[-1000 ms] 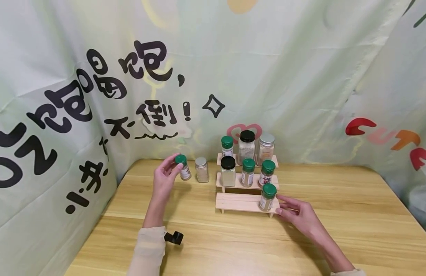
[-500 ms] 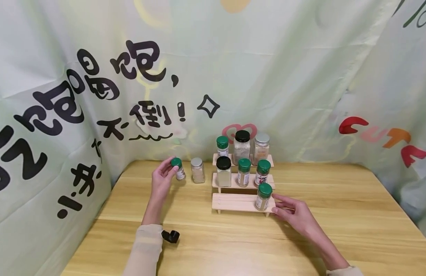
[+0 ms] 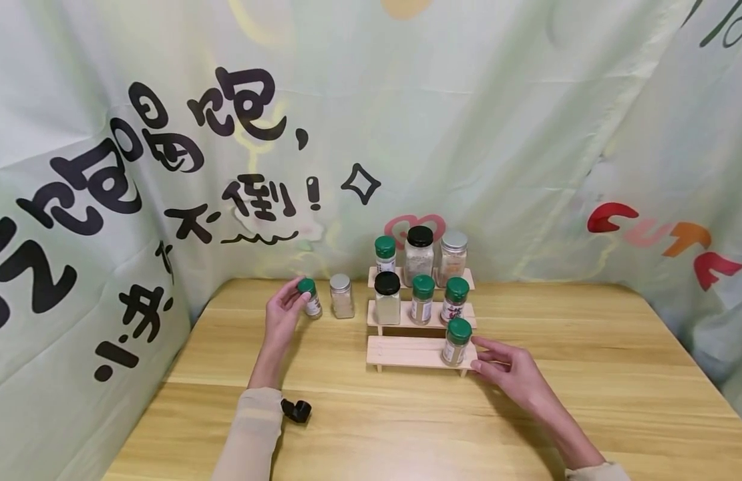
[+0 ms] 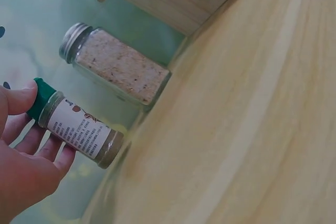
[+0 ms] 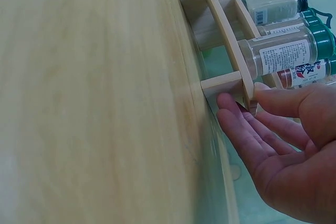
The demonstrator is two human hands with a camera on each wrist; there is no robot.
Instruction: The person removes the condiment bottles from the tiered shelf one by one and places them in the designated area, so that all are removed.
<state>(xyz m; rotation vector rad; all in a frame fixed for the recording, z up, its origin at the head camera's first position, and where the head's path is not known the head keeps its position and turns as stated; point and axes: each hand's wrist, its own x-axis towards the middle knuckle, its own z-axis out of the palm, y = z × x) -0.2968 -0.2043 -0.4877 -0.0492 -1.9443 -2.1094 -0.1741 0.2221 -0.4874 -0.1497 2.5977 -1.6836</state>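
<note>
Spice jar (image 4: 79, 127), green cap, white label, is on the far left of the table (image 3: 407, 427), leaning slightly in my head view. I have the left hand (image 3: 282, 317) clamped on it: thumb on the cap, fingers behind. Can't tell from my feeds whether the base touches the wood. Just right of it, apart, stands a square jar (image 3: 342, 304) with a silver lid and pale speckled contents.

Further right I see the three-tier rack (image 3: 401, 353). Right hand (image 3: 515, 381) grips the right end of its lowest step, thumb at the board's end, fingers tucked beneath. Hands are well apart.

Lowest step carries a green-lidded shaker (image 3: 457, 342) at the right end. Middle step, left to right: black-lidded jar (image 3: 387, 304), label-wrapped bottle (image 3: 422, 300), red-and-white-labelled bottle (image 3: 455, 304). Top step: small green-topped bottle (image 3: 385, 250), tall black-topped jar (image 3: 419, 260), silver-topped jar (image 3: 453, 262).

Behind it all I get pale printed fabric (image 3: 497, 133) with black lettering (image 3: 262, 197) on the left.
</note>
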